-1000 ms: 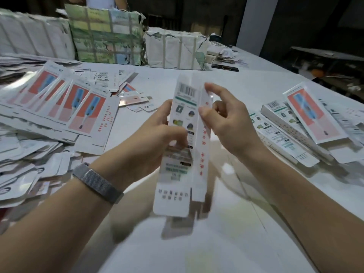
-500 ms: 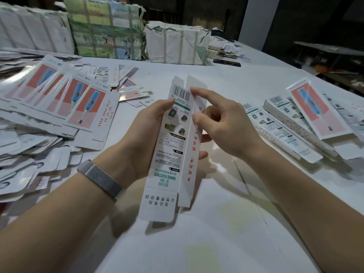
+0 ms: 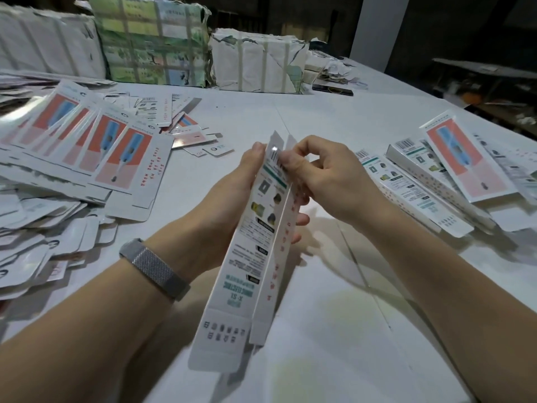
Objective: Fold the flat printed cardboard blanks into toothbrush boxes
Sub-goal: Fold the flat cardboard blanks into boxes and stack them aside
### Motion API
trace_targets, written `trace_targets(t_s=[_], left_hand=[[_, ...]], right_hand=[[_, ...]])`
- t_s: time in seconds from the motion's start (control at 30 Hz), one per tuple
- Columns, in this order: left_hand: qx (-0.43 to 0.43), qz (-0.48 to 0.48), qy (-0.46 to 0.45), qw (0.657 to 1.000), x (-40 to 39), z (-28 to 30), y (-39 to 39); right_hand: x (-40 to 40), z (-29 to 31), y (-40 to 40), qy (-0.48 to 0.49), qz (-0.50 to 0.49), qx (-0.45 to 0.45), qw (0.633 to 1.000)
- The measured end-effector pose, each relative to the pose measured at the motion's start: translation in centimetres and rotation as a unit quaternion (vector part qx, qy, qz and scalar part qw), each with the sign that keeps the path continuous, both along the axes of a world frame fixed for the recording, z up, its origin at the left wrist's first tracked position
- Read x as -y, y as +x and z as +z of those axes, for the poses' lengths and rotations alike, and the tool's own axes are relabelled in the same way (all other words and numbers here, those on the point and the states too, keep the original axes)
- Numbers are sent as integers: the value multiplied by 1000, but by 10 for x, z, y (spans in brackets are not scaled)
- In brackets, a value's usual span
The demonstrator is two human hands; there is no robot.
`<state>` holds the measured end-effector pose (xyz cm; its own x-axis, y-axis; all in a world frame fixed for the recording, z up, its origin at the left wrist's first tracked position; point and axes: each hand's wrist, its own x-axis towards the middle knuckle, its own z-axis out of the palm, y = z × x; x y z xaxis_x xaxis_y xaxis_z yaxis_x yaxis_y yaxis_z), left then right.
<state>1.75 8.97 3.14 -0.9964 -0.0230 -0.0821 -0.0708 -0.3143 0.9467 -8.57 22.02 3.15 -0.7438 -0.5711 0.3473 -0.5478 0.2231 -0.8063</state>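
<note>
A long white toothbrush box blank (image 3: 250, 263), half folded into a sleeve, is held above the table with its barcode end pointing away from me. My left hand (image 3: 232, 199) cups it from behind, fingers wrapped round its back and fingertips showing on the right side. My right hand (image 3: 322, 175) pinches the top end near the barcode with curled fingers. Its bottom flaps hang open near me. A fan of flat printed blanks (image 3: 96, 152) with red and blue toothbrush pictures lies at the left. Folded boxes (image 3: 421, 187) lie at the right.
The white table (image 3: 334, 330) carries loose small white card pieces (image 3: 37, 248) at the near left. Strapped paper-wrapped bundles (image 3: 255, 65) and a green printed bundle (image 3: 151, 42) stand along the far edge. A dark shelf sits beyond the table's right edge.
The box has tilted so its far end rises more upright. My right hand has slid up to the barcode end and curled its fingers onto it. My left hand has stayed behind the box.
</note>
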Motion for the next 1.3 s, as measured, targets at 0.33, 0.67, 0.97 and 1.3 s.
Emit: trace_targets(t_s=[0.33, 0.67, 0.97, 1.3], left_hand=[[-49, 47, -88, 994, 3, -10, -8], [-126, 39, -25, 991, -1, -9, -1], [-147, 83, 10, 986, -2, -9, -4], [-165, 32, -24, 986, 2, -10, -2]], right_hand=[[-7, 11, -1, -49, -6, 4, 999], [-1, 4, 6, -158, -2, -18, 987], [5, -1, 13, -178, 46, 63, 981], [2, 3, 11, -165, 1, 58, 985]])
